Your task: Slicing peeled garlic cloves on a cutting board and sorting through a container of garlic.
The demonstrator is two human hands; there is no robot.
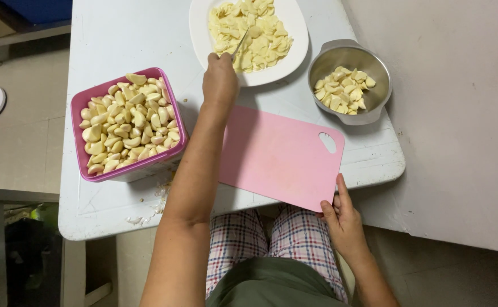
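Fingers of the left hand (220,79) grip a knife (239,44) over sliced garlic (254,34); right hand (344,219) pinches the pink cutting board (277,156).

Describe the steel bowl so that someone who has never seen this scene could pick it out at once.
On the white table, look past the far right corner of the pink cutting board. There sits the steel bowl, beside the white plate of sliced garlic. It is the only metal, round container, holding few peeled cloves.

A white table (124,34) carries a pink tub (176,122), white plate (200,28), steel bowl (368,116) and pink cutting board (277,156).
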